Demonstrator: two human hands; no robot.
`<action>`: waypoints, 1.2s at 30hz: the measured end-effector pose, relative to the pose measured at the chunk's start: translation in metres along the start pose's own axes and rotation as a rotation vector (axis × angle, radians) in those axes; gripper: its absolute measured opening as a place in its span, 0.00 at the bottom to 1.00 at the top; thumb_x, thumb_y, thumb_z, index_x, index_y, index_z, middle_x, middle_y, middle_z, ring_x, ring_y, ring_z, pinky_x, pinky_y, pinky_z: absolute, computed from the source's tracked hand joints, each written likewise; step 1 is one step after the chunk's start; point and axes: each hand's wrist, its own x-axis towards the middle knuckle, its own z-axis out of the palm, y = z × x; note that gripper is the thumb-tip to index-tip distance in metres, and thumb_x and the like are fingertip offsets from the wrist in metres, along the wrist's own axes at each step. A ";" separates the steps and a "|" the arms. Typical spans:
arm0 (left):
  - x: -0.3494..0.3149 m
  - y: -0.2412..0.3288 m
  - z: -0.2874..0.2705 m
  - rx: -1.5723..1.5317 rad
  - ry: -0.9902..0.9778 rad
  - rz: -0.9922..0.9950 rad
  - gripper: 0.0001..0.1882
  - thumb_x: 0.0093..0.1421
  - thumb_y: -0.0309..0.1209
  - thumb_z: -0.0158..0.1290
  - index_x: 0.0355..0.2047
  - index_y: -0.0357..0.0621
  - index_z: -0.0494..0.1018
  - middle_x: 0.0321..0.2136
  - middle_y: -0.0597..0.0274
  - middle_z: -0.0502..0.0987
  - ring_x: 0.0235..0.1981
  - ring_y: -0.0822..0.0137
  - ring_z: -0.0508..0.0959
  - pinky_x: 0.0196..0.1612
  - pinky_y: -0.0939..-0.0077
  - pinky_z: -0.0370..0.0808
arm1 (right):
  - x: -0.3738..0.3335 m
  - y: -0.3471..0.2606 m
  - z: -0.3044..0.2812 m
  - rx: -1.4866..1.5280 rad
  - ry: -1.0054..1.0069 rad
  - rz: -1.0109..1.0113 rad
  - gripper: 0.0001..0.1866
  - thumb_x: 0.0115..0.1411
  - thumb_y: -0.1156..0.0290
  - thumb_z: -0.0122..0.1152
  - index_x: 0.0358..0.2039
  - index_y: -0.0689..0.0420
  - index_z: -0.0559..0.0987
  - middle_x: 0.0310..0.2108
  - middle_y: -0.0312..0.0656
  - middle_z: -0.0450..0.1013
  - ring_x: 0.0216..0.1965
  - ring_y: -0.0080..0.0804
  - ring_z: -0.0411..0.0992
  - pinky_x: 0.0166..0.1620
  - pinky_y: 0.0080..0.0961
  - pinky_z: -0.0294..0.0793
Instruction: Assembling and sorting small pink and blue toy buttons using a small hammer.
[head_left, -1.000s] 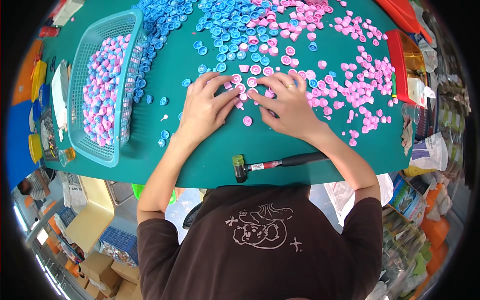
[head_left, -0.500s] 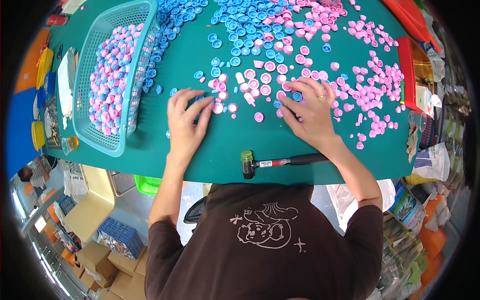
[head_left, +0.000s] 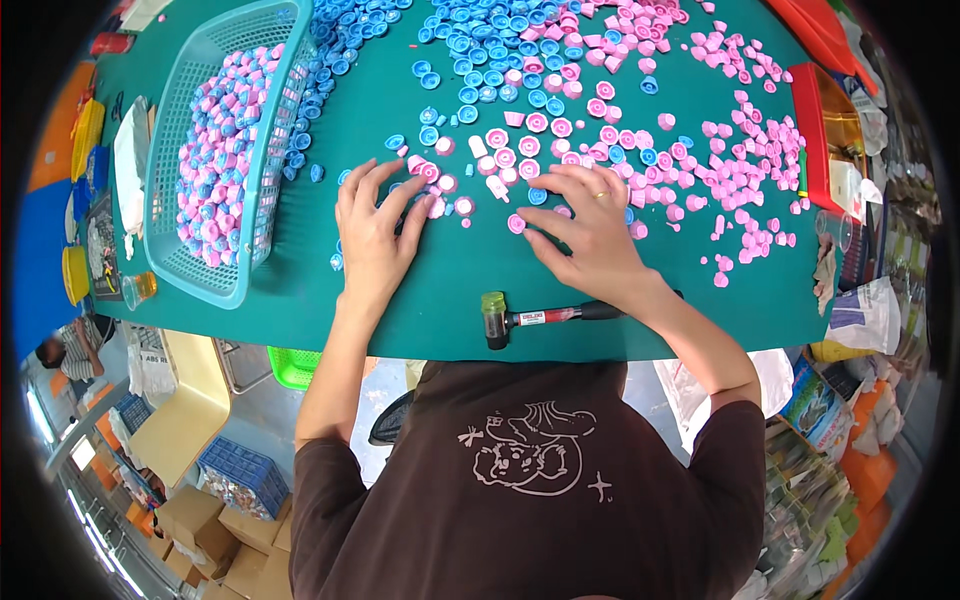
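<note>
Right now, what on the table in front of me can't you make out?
In the head view:
Part of the hammer handle: hidden by the right forearm.
Anything under the left hand and right hand: covered by them.
Far end of the blue pieces: cut off by the top edge.
Lower layers in the basket: buried under the upper pieces.

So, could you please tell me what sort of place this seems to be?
Probably an assembly workshop: many small pink and blue pieces lie across a green table, along with a filled basket and a hammer.
</note>
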 end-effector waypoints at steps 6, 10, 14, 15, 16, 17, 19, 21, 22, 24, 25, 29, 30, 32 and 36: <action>0.012 -0.003 -0.001 0.031 -0.022 -0.005 0.18 0.55 0.37 0.61 0.46 0.50 0.78 0.51 0.60 0.73 0.56 0.50 0.67 0.55 0.55 0.64 | 0.009 0.003 -0.011 0.003 0.021 0.043 0.09 0.51 0.68 0.66 0.35 0.49 0.83 0.48 0.35 0.71 0.55 0.36 0.64 0.59 0.42 0.52; 0.012 -0.013 0.002 0.109 -0.052 0.001 0.19 0.56 0.39 0.60 0.48 0.51 0.77 0.54 0.58 0.71 0.58 0.47 0.65 0.57 0.54 0.63 | 0.014 0.024 -0.033 -0.100 0.111 0.129 0.09 0.51 0.69 0.66 0.35 0.50 0.84 0.46 0.35 0.73 0.53 0.36 0.67 0.57 0.40 0.54; 0.011 -0.010 -0.002 0.077 -0.058 0.017 0.22 0.57 0.39 0.59 0.53 0.55 0.75 0.58 0.57 0.68 0.60 0.45 0.62 0.59 0.52 0.61 | 0.005 0.052 -0.046 -0.193 0.190 0.217 0.09 0.53 0.71 0.64 0.36 0.49 0.84 0.46 0.35 0.73 0.51 0.35 0.67 0.55 0.36 0.56; 0.011 -0.009 -0.002 0.067 -0.059 0.024 0.22 0.57 0.39 0.59 0.53 0.55 0.75 0.58 0.57 0.68 0.60 0.45 0.62 0.59 0.52 0.61 | 0.001 0.057 -0.046 -0.179 0.175 0.213 0.09 0.53 0.71 0.64 0.37 0.49 0.84 0.46 0.35 0.73 0.51 0.35 0.67 0.55 0.36 0.56; 0.010 -0.009 -0.001 0.089 -0.081 0.023 0.22 0.57 0.39 0.59 0.53 0.56 0.75 0.58 0.57 0.68 0.60 0.45 0.62 0.59 0.52 0.61 | -0.002 0.059 -0.047 -0.164 0.160 0.208 0.10 0.53 0.71 0.64 0.37 0.49 0.84 0.46 0.35 0.73 0.51 0.35 0.67 0.55 0.36 0.56; 0.011 -0.009 -0.001 0.115 -0.103 0.021 0.22 0.57 0.39 0.59 0.53 0.57 0.75 0.58 0.57 0.67 0.61 0.45 0.61 0.59 0.52 0.60 | -0.003 0.053 -0.046 -0.164 0.133 0.218 0.11 0.53 0.69 0.65 0.38 0.47 0.84 0.47 0.34 0.73 0.53 0.35 0.66 0.56 0.37 0.55; 0.011 -0.012 0.000 0.104 -0.100 0.007 0.22 0.58 0.40 0.58 0.53 0.56 0.75 0.59 0.57 0.67 0.61 0.45 0.61 0.60 0.51 0.60 | -0.005 0.046 -0.041 -0.148 0.069 0.163 0.13 0.52 0.67 0.66 0.40 0.45 0.83 0.49 0.34 0.71 0.55 0.36 0.65 0.59 0.39 0.53; 0.013 -0.014 0.000 0.148 -0.105 -0.024 0.21 0.59 0.37 0.57 0.54 0.52 0.74 0.59 0.56 0.66 0.63 0.47 0.59 0.63 0.52 0.57 | -0.006 0.039 -0.033 -0.139 0.027 0.184 0.14 0.53 0.66 0.65 0.42 0.43 0.83 0.53 0.35 0.69 0.60 0.37 0.61 0.61 0.41 0.49; 0.015 -0.013 0.002 0.134 -0.095 -0.028 0.21 0.59 0.37 0.57 0.53 0.50 0.74 0.59 0.56 0.66 0.63 0.47 0.59 0.63 0.52 0.57 | -0.006 0.038 -0.031 -0.154 0.009 0.174 0.15 0.53 0.65 0.65 0.43 0.43 0.82 0.55 0.36 0.67 0.61 0.39 0.59 0.62 0.42 0.48; 0.015 -0.014 0.002 0.136 -0.092 -0.024 0.21 0.58 0.39 0.58 0.52 0.51 0.75 0.59 0.56 0.66 0.63 0.47 0.59 0.62 0.51 0.57 | -0.006 0.038 -0.029 -0.165 -0.008 0.161 0.15 0.54 0.65 0.64 0.44 0.42 0.82 0.57 0.37 0.66 0.63 0.40 0.57 0.63 0.43 0.47; 0.016 -0.014 0.002 0.136 -0.088 -0.022 0.22 0.58 0.41 0.59 0.52 0.51 0.76 0.59 0.56 0.66 0.63 0.47 0.59 0.61 0.51 0.58 | -0.007 0.039 -0.030 -0.144 0.007 0.167 0.15 0.55 0.65 0.64 0.45 0.42 0.82 0.58 0.37 0.65 0.64 0.41 0.56 0.63 0.45 0.46; 0.016 -0.013 0.000 0.082 -0.071 -0.029 0.21 0.58 0.40 0.59 0.51 0.51 0.76 0.58 0.56 0.67 0.63 0.47 0.59 0.61 0.51 0.58 | -0.008 0.047 -0.037 -0.188 0.024 0.178 0.17 0.55 0.63 0.64 0.47 0.41 0.81 0.60 0.38 0.64 0.65 0.43 0.54 0.64 0.50 0.44; 0.017 -0.011 -0.001 0.075 -0.067 -0.030 0.20 0.57 0.40 0.59 0.50 0.50 0.76 0.58 0.55 0.67 0.63 0.47 0.59 0.61 0.52 0.58 | -0.008 0.049 -0.037 -0.189 0.025 0.182 0.17 0.55 0.63 0.64 0.47 0.41 0.81 0.60 0.38 0.64 0.65 0.43 0.54 0.64 0.50 0.44; 0.021 -0.007 -0.002 0.067 -0.064 -0.029 0.20 0.57 0.39 0.59 0.50 0.50 0.76 0.58 0.55 0.67 0.63 0.47 0.59 0.61 0.53 0.58 | -0.008 0.050 -0.035 -0.227 0.008 0.213 0.17 0.56 0.63 0.63 0.48 0.42 0.81 0.61 0.38 0.63 0.65 0.44 0.54 0.64 0.52 0.43; 0.029 0.010 -0.004 -0.004 -0.028 -0.004 0.18 0.56 0.37 0.60 0.48 0.50 0.78 0.57 0.55 0.68 0.62 0.47 0.60 0.61 0.54 0.59 | -0.010 0.054 -0.036 -0.232 0.063 0.211 0.16 0.57 0.62 0.63 0.47 0.43 0.81 0.61 0.38 0.63 0.65 0.45 0.54 0.64 0.52 0.42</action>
